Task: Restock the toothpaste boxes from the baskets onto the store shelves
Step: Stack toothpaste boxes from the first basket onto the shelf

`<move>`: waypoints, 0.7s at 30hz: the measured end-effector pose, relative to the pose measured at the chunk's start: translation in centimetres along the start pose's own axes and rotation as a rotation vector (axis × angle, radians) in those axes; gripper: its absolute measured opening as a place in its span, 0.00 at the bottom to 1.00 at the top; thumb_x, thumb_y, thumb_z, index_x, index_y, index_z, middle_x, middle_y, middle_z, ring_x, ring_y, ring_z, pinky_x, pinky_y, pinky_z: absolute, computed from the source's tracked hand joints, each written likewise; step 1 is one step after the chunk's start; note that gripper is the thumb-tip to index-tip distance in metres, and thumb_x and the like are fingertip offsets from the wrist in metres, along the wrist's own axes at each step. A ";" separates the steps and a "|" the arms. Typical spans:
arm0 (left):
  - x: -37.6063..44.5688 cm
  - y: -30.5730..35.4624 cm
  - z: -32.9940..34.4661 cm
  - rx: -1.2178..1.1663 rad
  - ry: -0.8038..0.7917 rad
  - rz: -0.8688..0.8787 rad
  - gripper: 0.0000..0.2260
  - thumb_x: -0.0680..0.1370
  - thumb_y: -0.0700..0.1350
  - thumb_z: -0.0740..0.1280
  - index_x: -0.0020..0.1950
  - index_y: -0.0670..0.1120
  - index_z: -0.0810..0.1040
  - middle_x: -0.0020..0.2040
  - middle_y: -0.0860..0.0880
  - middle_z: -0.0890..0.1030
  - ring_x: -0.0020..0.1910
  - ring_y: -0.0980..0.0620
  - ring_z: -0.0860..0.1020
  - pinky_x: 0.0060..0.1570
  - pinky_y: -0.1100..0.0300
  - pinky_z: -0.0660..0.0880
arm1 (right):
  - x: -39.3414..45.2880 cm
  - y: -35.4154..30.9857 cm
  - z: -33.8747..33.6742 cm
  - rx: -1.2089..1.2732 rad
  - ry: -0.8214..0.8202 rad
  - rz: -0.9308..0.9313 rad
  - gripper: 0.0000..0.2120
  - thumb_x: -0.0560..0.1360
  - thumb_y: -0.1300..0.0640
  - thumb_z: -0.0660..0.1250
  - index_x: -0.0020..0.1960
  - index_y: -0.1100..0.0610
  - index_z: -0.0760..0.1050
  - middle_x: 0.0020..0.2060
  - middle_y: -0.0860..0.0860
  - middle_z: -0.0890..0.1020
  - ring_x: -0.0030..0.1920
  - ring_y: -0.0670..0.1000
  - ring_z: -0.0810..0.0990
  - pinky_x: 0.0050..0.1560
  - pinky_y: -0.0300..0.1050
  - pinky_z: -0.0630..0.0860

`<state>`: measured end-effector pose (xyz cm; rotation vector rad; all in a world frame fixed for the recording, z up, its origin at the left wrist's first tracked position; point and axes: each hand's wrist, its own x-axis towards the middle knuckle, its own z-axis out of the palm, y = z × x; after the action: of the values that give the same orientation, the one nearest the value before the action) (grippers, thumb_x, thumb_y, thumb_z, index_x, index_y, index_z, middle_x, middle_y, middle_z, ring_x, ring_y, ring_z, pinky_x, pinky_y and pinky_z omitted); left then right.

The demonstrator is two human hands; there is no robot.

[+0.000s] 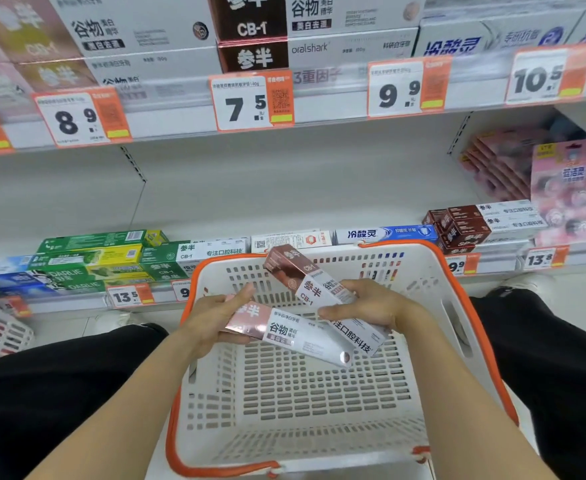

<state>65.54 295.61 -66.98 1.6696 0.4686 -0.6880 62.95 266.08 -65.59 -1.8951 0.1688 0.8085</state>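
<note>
White basket (423, 341) rim rings both hands' (215, 320) toothpaste boxes (295, 332).

Basket (423, 358): white plastic, slotted grid pattern, orange rim and handle. Box in left hand (212, 318): rose-pink metallic end, white body, dark lettering (284, 329). Box in right hand (371, 306): copper-brown metallic end, white body, black lettering (322, 292). Price tags (250, 102): white with bold black numerals, orange side panel, small yellow strip. Shelf (250, 188): pale grey-white. Lower shelf stock: green and yellow boxes (87, 258) at left, a blue and white box (385, 233) at centre, dark brown and white boxes (475, 223) at right. Pink packets (572, 192) far right. Trousers (42, 393): black.
</note>
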 end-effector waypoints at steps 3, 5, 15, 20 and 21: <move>0.2 -0.1 -0.3 0.030 -0.074 0.025 0.45 0.53 0.71 0.79 0.55 0.38 0.82 0.46 0.40 0.87 0.42 0.47 0.86 0.41 0.51 0.84 | -0.2 -0.4 -0.6 -0.076 0.016 -0.015 0.26 0.60 0.39 0.83 0.55 0.43 0.82 0.48 0.41 0.87 0.49 0.44 0.86 0.60 0.50 0.80; 0.3 0.2 -0.2 0.061 -0.130 0.042 0.48 0.50 0.73 0.78 0.56 0.37 0.81 0.48 0.39 0.86 0.45 0.44 0.86 0.41 0.52 0.84 | -0.3 -0.6 -0.8 -0.099 -0.003 -0.039 0.26 0.59 0.43 0.84 0.54 0.44 0.82 0.48 0.41 0.87 0.49 0.43 0.85 0.61 0.50 0.79; -0.1 0.9 0.2 0.061 -0.204 0.076 0.39 0.61 0.69 0.77 0.59 0.41 0.82 0.52 0.40 0.86 0.49 0.42 0.85 0.39 0.51 0.82 | 0.3 -2.1 1.2 -0.192 -0.067 -0.156 0.27 0.62 0.44 0.83 0.59 0.44 0.82 0.51 0.40 0.86 0.52 0.42 0.84 0.60 0.50 0.79; -0.1 1.4 -0.5 0.022 -0.221 0.073 0.45 0.53 0.68 0.81 0.59 0.40 0.79 0.53 0.40 0.86 0.49 0.41 0.85 0.41 0.47 0.83 | 0.0 -1.9 0.3 -0.189 -0.053 -0.181 0.32 0.67 0.49 0.82 0.68 0.38 0.76 0.54 0.41 0.85 0.56 0.41 0.81 0.62 0.42 0.76; -0.1 1.5 -0.6 0.024 -0.224 0.077 0.43 0.55 0.67 0.81 0.60 0.41 0.79 0.54 0.40 0.86 0.51 0.41 0.85 0.43 0.46 0.83 | 0.0 -1.8 0.1 -0.179 -0.048 -0.174 0.33 0.66 0.50 0.82 0.68 0.39 0.76 0.53 0.43 0.86 0.56 0.42 0.82 0.62 0.43 0.77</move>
<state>66.52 295.85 -65.78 1.6012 0.2361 -0.8146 63.71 266.99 -64.29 -2.0231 -0.1011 0.7705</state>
